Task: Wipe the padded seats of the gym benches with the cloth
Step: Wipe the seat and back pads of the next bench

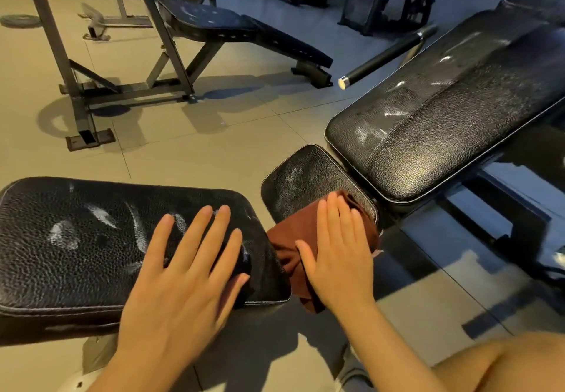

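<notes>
Near bench pad (76, 238) is showing black pebbled leather-like vinyl, glossy, with whitish scuffed streaks and a stitched edge. Small seat pad (302, 174) and long back pad (443, 116) are showing the same grained black covering, shiny, with worn pale patches. Cloth (293, 238) is looking like soft matt brown fabric, creased. Bench frame (70, 70) is showing dull grey painted metal. Floor tiles (214, 147) are looking smooth, slightly sheeny beige.
</notes>
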`<state>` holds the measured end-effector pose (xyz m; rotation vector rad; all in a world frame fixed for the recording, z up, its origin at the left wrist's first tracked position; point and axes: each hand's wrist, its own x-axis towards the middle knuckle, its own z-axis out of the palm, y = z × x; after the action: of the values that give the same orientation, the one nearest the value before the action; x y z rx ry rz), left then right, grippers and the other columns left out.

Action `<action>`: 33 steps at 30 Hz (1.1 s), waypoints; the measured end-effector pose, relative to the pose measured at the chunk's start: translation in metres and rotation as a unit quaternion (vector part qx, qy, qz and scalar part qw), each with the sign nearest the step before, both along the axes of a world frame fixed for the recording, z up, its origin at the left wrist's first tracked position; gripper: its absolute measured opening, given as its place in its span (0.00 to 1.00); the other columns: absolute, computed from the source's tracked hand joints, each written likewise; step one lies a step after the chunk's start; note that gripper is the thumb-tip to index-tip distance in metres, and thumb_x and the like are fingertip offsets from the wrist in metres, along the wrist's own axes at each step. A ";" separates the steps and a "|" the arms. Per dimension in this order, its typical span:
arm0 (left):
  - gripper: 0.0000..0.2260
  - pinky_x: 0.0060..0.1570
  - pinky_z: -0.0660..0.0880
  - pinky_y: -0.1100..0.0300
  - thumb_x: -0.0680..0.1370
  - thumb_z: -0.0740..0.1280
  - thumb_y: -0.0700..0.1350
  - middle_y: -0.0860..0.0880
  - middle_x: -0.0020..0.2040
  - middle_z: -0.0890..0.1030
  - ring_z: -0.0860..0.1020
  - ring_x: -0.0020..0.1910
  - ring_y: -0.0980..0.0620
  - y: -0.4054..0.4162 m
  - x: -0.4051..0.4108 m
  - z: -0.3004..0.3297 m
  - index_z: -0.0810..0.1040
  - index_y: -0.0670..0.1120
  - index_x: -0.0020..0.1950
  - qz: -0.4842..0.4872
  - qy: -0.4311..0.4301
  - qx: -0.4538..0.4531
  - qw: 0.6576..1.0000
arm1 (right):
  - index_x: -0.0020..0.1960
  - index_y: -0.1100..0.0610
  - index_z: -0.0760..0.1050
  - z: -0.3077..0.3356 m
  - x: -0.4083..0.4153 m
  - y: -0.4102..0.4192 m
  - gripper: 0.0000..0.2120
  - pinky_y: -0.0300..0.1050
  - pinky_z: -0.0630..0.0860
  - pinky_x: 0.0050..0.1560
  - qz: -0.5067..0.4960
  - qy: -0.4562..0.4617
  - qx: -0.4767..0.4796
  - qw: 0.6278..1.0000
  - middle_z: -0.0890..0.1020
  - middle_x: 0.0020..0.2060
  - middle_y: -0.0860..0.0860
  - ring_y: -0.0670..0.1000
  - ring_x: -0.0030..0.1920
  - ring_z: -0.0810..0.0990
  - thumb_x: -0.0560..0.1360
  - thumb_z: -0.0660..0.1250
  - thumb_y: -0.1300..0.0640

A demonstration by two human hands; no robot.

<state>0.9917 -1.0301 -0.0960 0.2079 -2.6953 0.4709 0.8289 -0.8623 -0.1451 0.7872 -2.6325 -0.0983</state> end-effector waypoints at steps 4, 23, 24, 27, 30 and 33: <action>0.26 0.70 0.56 0.35 0.78 0.56 0.56 0.37 0.73 0.67 0.65 0.72 0.38 0.000 -0.001 -0.001 0.76 0.40 0.68 0.003 -0.004 0.012 1.000 | 0.76 0.62 0.61 -0.007 0.023 0.020 0.35 0.54 0.54 0.75 0.007 -0.029 -0.005 1.000 0.64 0.75 0.59 0.58 0.76 0.62 0.77 0.52 0.40; 0.21 0.68 0.61 0.39 0.80 0.59 0.54 0.38 0.71 0.71 0.71 0.69 0.39 -0.003 -0.004 -0.010 0.78 0.41 0.65 0.006 0.049 -0.037 0.998 | 0.80 0.60 0.45 0.031 -0.055 -0.058 0.40 0.62 0.39 0.76 0.048 -0.024 0.162 0.985 0.47 0.79 0.60 0.59 0.79 0.45 0.79 0.46 0.33; 0.21 0.68 0.61 0.39 0.80 0.59 0.54 0.38 0.71 0.71 0.71 0.69 0.39 -0.003 -0.004 -0.010 0.78 0.41 0.64 0.006 0.051 -0.035 0.998 | 0.79 0.60 0.50 0.027 -0.049 -0.050 0.39 0.61 0.41 0.76 0.047 -0.021 0.141 0.989 0.52 0.78 0.61 0.60 0.79 0.50 0.79 0.46 0.33; 0.21 0.68 0.62 0.38 0.80 0.59 0.54 0.38 0.71 0.72 0.71 0.69 0.39 -0.003 -0.005 -0.008 0.78 0.41 0.64 0.008 0.050 -0.036 0.998 | 0.75 0.61 0.64 0.020 -0.034 -0.034 0.38 0.59 0.49 0.75 0.041 -0.019 0.112 0.993 0.65 0.74 0.61 0.60 0.75 0.62 0.76 0.46 0.35; 0.21 0.68 0.61 0.38 0.80 0.59 0.54 0.38 0.71 0.72 0.70 0.69 0.38 -0.002 -0.005 -0.006 0.78 0.41 0.64 0.009 0.047 -0.028 0.998 | 0.77 0.59 0.59 0.022 -0.025 -0.026 0.39 0.59 0.45 0.75 0.021 -0.021 0.136 0.990 0.60 0.76 0.60 0.59 0.77 0.57 0.78 0.49 0.33; 0.21 0.68 0.61 0.38 0.79 0.59 0.54 0.38 0.70 0.72 0.69 0.70 0.38 -0.001 -0.006 -0.005 0.78 0.41 0.64 0.018 0.044 -0.024 0.999 | 0.80 0.58 0.40 0.035 -0.023 -0.023 0.41 0.60 0.34 0.74 0.020 -0.056 0.176 0.983 0.42 0.79 0.59 0.59 0.79 0.41 0.79 0.46 0.32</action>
<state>0.9856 -1.0312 -0.1010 0.2568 -2.5947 0.5240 0.8057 -0.8858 -0.1102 0.9830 -2.7422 -0.5360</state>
